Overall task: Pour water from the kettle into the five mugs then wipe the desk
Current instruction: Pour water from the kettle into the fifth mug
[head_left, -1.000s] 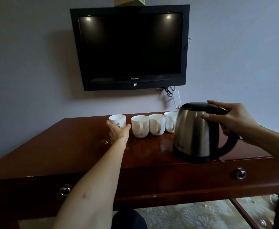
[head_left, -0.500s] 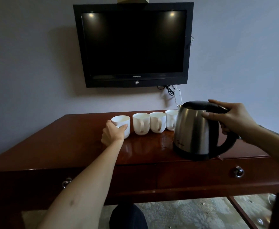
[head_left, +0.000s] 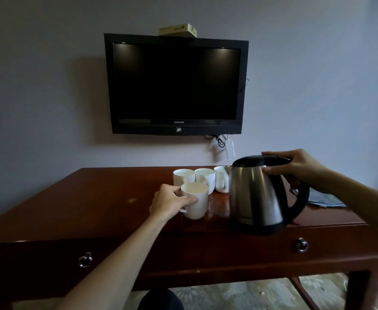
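Our left hand has its fingers curled round a white ceramic mug, standing on the glossy dark red wooden bench in front of three more white mugs lined up near the wall. Our right hand grips the black handle top of the brushed steel kettle, just right of the mugs, fingers wrapped over its lid edge. A folded grey cloth lies behind the kettle.
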Action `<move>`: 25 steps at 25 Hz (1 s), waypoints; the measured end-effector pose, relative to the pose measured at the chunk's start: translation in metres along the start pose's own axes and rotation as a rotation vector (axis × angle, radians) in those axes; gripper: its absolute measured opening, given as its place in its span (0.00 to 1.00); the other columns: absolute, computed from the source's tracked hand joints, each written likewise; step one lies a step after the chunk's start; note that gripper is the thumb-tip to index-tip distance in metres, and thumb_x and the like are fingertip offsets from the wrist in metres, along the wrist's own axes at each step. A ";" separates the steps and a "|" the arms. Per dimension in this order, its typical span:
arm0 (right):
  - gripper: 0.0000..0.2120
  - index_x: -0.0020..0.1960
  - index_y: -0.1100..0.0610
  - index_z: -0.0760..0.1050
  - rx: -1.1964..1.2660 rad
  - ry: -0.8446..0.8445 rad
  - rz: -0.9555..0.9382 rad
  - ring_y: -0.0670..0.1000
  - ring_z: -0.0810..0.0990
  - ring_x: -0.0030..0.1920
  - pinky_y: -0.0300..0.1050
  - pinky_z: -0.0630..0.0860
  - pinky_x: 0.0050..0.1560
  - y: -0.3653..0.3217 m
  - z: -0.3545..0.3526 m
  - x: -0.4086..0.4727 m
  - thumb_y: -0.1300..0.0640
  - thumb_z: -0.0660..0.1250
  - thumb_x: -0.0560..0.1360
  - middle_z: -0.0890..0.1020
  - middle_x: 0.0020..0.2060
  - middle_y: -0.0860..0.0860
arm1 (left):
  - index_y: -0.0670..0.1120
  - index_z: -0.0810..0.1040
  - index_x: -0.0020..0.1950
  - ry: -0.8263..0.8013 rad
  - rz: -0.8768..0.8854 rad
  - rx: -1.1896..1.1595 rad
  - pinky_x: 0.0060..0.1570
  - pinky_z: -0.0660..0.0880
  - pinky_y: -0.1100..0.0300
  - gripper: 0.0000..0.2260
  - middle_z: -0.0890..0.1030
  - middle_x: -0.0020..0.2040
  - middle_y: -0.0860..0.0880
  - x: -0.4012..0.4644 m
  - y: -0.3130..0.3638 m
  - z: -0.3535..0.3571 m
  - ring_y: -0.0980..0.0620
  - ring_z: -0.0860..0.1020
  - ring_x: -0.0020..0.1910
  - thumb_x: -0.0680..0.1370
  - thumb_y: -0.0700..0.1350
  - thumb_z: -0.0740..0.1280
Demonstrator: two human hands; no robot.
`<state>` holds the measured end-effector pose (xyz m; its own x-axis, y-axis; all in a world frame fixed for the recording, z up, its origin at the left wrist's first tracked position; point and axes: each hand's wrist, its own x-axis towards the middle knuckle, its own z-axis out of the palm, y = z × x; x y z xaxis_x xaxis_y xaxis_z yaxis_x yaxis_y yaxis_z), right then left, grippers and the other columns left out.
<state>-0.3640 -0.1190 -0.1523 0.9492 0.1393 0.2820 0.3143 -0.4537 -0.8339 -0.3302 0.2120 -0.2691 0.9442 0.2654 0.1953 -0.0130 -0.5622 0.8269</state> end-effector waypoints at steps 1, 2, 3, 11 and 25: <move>0.32 0.65 0.50 0.81 -0.045 -0.028 0.002 0.51 0.63 0.25 0.42 0.64 0.25 -0.006 -0.004 0.003 0.52 0.81 0.62 0.67 0.26 0.53 | 0.56 0.87 0.52 -0.031 0.030 -0.012 0.56 0.80 0.48 0.30 0.87 0.42 0.57 0.000 0.006 0.007 0.52 0.84 0.50 0.54 0.68 0.77; 0.32 0.65 0.49 0.81 -0.091 -0.049 0.003 0.51 0.64 0.26 0.43 0.64 0.26 -0.012 -0.007 0.006 0.51 0.81 0.60 0.66 0.27 0.54 | 0.55 0.87 0.53 -0.060 0.056 -0.037 0.57 0.80 0.48 0.31 0.87 0.44 0.57 0.001 0.010 0.014 0.53 0.83 0.50 0.54 0.68 0.78; 0.31 0.64 0.49 0.82 -0.130 -0.073 0.000 0.52 0.64 0.26 0.44 0.64 0.26 -0.017 -0.011 0.009 0.51 0.81 0.61 0.66 0.28 0.55 | 0.54 0.86 0.55 -0.090 0.076 -0.062 0.58 0.79 0.48 0.30 0.87 0.46 0.57 0.001 0.016 0.021 0.55 0.83 0.48 0.57 0.65 0.81; 0.22 0.62 0.51 0.83 -0.422 -0.202 -0.005 0.48 0.65 0.22 0.39 0.66 0.23 -0.052 -0.015 0.025 0.57 0.80 0.69 0.70 0.24 0.50 | 0.52 0.85 0.61 -0.151 0.183 -0.279 0.51 0.84 0.45 0.41 0.88 0.42 0.47 -0.002 0.024 0.062 0.46 0.87 0.42 0.52 0.69 0.79; 0.26 0.64 0.49 0.82 -0.681 -0.352 -0.028 0.50 0.64 0.24 0.40 0.67 0.24 -0.074 -0.012 0.047 0.54 0.82 0.67 0.73 0.26 0.55 | 0.48 0.82 0.67 -0.138 0.176 -0.345 0.53 0.82 0.43 0.32 0.85 0.41 0.49 0.003 0.020 0.068 0.47 0.84 0.41 0.64 0.52 0.85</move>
<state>-0.3424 -0.0898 -0.0719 0.9248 0.3787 0.0360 0.3697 -0.8724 -0.3198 -0.3051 0.1484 -0.2879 0.9527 0.0676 0.2963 -0.2658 -0.2873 0.9202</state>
